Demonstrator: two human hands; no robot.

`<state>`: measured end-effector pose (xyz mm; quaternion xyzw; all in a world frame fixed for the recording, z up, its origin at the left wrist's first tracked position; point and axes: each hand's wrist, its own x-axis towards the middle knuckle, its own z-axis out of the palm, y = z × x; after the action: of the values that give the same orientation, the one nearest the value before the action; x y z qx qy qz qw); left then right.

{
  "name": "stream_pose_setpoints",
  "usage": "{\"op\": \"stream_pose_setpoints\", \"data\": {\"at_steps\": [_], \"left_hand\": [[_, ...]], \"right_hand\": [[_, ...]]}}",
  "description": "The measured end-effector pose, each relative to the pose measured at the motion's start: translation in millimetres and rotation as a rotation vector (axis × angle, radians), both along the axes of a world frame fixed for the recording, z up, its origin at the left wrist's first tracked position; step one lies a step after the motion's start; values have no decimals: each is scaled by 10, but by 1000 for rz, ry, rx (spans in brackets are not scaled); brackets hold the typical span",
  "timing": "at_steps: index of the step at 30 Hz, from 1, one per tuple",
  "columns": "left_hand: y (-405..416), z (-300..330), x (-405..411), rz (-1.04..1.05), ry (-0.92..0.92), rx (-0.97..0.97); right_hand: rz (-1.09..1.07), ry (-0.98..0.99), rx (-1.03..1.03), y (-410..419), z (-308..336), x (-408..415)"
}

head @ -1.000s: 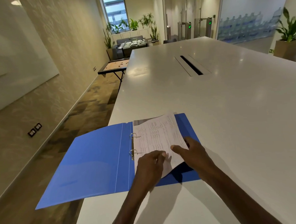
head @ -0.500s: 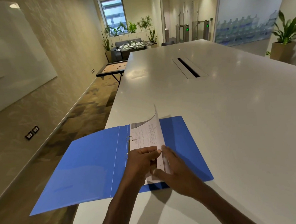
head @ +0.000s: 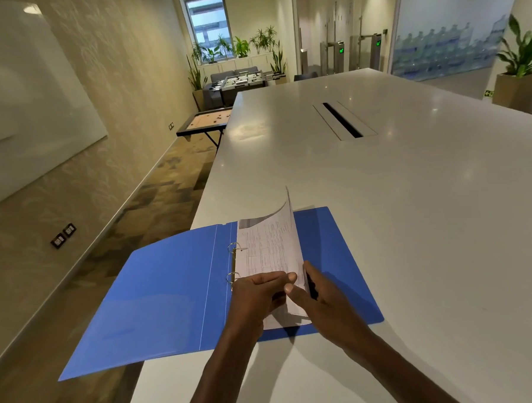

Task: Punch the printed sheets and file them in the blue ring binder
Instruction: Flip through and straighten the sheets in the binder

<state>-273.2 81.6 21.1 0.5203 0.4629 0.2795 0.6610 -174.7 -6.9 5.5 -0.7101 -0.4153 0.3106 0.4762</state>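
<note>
The printed sheets (head: pixel 269 250), flat a second ago, now stand lifted (right edge curling up) between both hands.

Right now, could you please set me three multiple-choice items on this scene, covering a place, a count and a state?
1. Where does the binder's left cover lie?
A. Fully on the table
B. Overhanging the table's left edge
C. On the floor

2. How many metal rings show on the spine?
A. Two
B. Three
C. Four

3. How is the top printed sheet?
A. Flat
B. Crumpled
C. Lifted and curled

Answers: 1 B, floor shows beneath it beside the table. 2 A, one upper, one lower. 3 C, the left hand and right hand hold it raised.
</note>
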Motion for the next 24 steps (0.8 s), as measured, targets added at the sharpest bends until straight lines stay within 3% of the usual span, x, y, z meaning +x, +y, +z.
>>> {"op": "stream_pose_setpoints", "data": {"at_steps": [17,24], "left_hand": [[-19,-1,-99,-189,-179,-286],[-19,2,-78,-232,-185,-285]], "right_hand": [[-3,99,156,-36,-100,110],[18,281,180,-81,-27,161]]}}
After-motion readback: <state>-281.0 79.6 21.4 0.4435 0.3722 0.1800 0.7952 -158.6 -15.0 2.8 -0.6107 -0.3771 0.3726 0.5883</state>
